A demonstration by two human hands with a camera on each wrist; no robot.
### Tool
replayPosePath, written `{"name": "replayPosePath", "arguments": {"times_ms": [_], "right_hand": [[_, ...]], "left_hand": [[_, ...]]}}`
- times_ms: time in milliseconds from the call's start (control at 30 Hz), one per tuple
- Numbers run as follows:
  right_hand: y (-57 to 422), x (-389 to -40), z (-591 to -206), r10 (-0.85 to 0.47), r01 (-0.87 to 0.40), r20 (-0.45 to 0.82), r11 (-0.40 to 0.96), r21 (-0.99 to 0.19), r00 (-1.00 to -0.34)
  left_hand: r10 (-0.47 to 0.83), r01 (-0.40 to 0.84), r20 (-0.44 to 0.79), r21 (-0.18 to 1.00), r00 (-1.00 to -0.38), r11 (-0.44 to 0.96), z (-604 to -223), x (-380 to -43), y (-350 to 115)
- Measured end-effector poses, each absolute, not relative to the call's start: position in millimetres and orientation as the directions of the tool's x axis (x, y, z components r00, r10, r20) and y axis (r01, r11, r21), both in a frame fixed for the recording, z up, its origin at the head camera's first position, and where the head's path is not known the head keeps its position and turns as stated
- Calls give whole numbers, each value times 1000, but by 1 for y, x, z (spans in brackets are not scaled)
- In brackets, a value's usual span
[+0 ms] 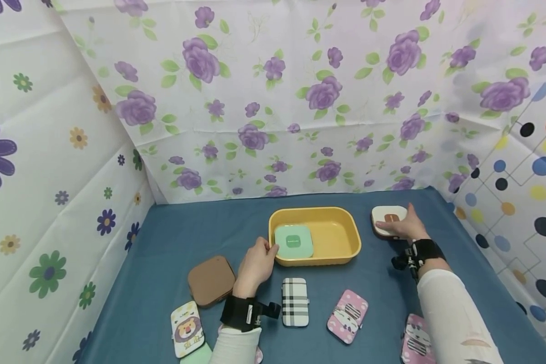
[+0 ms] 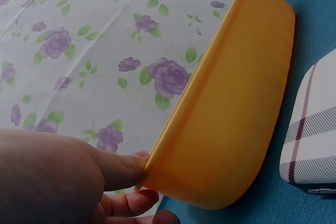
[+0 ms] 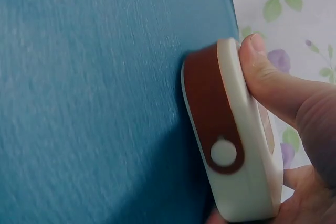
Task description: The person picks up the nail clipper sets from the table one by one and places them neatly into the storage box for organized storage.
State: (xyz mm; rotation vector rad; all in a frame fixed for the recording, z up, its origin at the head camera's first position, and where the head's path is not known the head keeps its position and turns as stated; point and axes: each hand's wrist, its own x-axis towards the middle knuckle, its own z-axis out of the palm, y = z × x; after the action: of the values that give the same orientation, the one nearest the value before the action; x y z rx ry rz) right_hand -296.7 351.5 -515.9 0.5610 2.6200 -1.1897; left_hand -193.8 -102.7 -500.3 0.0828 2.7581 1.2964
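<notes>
My left hand (image 1: 257, 263) pinches the front-left rim of a yellow plastic tub (image 1: 336, 235), thumb on one side and fingers on the other, as the left wrist view shows. Inside the tub, at its left end, lies a mint-green square case (image 1: 303, 247). To the tub's right, my right hand (image 1: 412, 226) grips a white rounded case (image 1: 382, 212) with a brown patch on top. In the right wrist view, a brown strap with a white round button runs along the side of that case (image 3: 244, 187). My right thumb lies over its top; some fingers are partly hidden.
In front of the tub lie a plaid case (image 1: 294, 302) and a pink cartoon case (image 1: 348, 317). Another pink case (image 1: 417, 341) is beside my right sleeve. At left are a brown case (image 1: 211, 281) and a lion-print case (image 1: 187, 328) over something green. Floral curtains (image 1: 255, 101) bound the blue cloth.
</notes>
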Motion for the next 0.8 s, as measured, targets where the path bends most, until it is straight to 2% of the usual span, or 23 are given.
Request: {"name": "replayPosePath", "arguments": {"times_ms": [800], "right_hand": [[370, -285, -518, 237, 487, -431, 541, -686, -871]], "left_hand": [[79, -12, -81, 771, -994, 637, -498, -194, -102]]}}
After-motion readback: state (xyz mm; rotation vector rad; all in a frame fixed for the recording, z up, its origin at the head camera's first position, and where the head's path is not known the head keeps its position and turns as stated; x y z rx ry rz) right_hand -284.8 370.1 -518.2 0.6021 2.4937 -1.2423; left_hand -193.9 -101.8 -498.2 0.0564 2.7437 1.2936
